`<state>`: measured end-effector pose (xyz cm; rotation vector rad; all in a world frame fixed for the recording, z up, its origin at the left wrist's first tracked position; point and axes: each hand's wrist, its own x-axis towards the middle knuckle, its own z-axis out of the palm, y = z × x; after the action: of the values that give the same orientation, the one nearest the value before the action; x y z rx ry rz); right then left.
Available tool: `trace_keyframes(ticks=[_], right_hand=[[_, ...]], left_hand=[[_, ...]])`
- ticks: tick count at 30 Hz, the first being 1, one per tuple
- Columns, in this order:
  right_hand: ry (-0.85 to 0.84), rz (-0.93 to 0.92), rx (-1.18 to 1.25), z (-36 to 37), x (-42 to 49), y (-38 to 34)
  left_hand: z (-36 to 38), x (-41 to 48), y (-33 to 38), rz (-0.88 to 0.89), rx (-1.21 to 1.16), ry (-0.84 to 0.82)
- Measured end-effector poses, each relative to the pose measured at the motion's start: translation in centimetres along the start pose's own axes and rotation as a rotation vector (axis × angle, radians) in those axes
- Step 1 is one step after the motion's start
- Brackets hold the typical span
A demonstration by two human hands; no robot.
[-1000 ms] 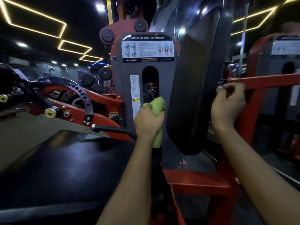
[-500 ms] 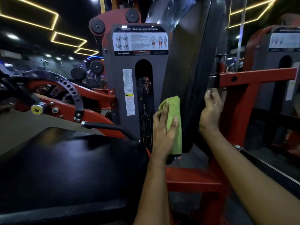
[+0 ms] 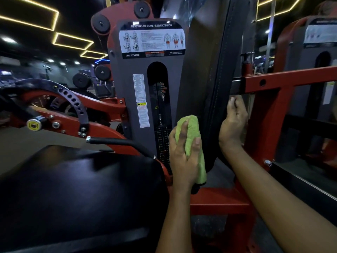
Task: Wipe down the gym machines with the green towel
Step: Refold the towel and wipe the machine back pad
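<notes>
Left hand [image 3: 184,157] is pressing the green towel [image 3: 191,136] flat against the lower front of the back pad [image 3: 209,79], fingers pretty much straight, so that grip is wide and not clamping anything. Right hand [image 3: 233,125] is curling its grip round the pad's rear edge. My worry: with only flat pressure, the towel is probably slipping off the pad's bottom edge and dropping.

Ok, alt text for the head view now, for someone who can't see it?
A person's left hand presses a green towel against the edge of a leg machine's upright black back pad, while the right hand holds the pad's rear edge beside the red frame. A black seat fills the lower left.
</notes>
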<state>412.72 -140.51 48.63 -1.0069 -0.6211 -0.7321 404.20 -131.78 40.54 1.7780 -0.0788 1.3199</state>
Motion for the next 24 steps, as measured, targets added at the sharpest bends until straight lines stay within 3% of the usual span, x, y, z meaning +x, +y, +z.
trace_keyframes(ticks=[4,8,13,17,24], right_hand=[[-0.008,0.041,-0.024,0.0,-0.5,-0.3],[-0.005,0.058,-0.033,-0.2,-0.8,-0.9],[0.002,0.058,-0.06,-0.3,-1.4,-1.0],[0.055,0.046,-0.086,0.4,-2.3,-1.1],[0.103,-0.023,-0.197,0.5,-2.6,-0.2]], left_hand=[[-0.1,1.6,0.7,-0.061,0.079,0.0],[0.6,4.6,3.6,0.064,0.109,-0.004],[1.1,2.0,1.8,0.022,0.031,0.043],[1.1,3.1,-0.6,-0.16,-0.065,0.066],[1.0,7.8,-8.1,-0.509,0.1,-0.03]])
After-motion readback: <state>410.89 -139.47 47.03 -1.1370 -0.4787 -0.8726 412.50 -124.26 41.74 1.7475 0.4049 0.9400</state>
